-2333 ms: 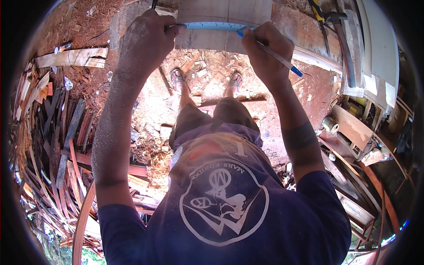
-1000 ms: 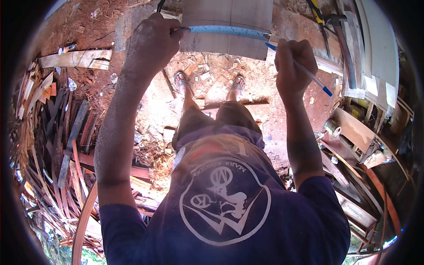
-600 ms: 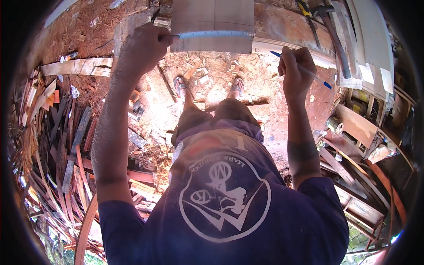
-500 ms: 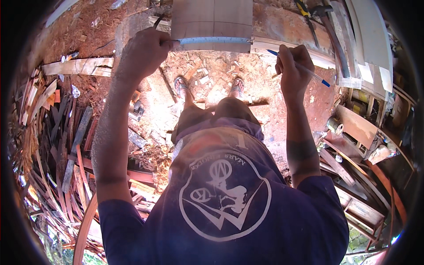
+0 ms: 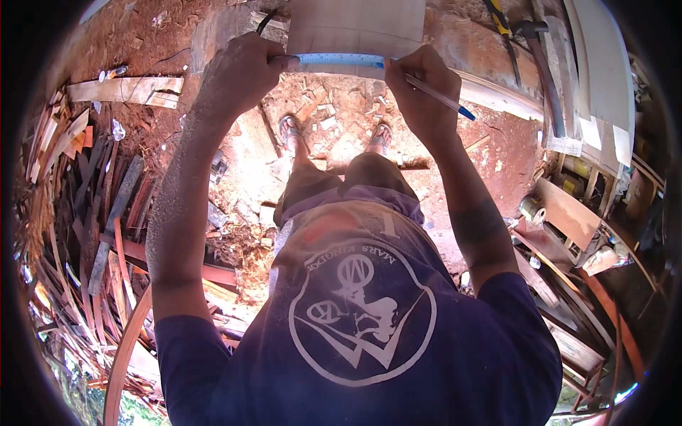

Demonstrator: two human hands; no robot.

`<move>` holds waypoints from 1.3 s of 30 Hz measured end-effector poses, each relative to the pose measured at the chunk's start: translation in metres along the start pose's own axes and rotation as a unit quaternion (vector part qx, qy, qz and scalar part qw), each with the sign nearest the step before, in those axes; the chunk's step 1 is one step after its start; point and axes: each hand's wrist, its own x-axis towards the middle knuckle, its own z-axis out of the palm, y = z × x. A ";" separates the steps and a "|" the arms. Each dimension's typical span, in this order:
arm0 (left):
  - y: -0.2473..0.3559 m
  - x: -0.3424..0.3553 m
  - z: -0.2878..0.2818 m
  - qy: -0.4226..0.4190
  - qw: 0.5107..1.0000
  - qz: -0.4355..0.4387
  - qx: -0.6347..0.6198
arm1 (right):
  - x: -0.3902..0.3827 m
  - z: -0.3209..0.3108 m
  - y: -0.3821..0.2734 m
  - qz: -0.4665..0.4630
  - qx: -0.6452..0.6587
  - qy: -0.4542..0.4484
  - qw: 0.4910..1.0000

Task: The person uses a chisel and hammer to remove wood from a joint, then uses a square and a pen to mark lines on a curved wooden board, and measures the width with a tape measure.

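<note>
left hand [image 5: 241, 78], upper left of centre: thumb and fingers clamped on a pale-blue, ribbon-thin tape measure [image 5: 341, 59], which i see spanning a flat, smooth, greyish board [image 5: 355, 25] at top centre. right hand [image 5: 430, 92], upper right of centre: fingers closed around a slender, pale-barrelled pen [image 5: 440, 96] with blue ends, beside the tape. from my remote station i note a dark-headed hammer [image 5: 547, 85], upper right, and rough, splintery wood strips [image 5: 106, 234], left.
</note>
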 end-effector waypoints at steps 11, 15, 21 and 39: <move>0.001 0.003 -0.003 -0.014 1.000 -0.011 -0.019 | 0.000 0.005 0.004 0.019 -0.025 -0.003 1.000; 0.001 0.002 -0.002 -0.001 1.000 -0.007 -0.018 | 0.000 0.007 0.007 -0.035 -0.030 -0.004 0.999; 0.007 0.003 -0.008 -0.020 1.000 -0.016 -0.013 | -0.001 0.009 0.005 -0.024 -0.018 -0.005 1.000; 0.000 0.003 -0.003 -0.003 1.000 -0.003 -0.014 | 0.002 0.007 0.001 -0.035 -0.023 -0.031 0.999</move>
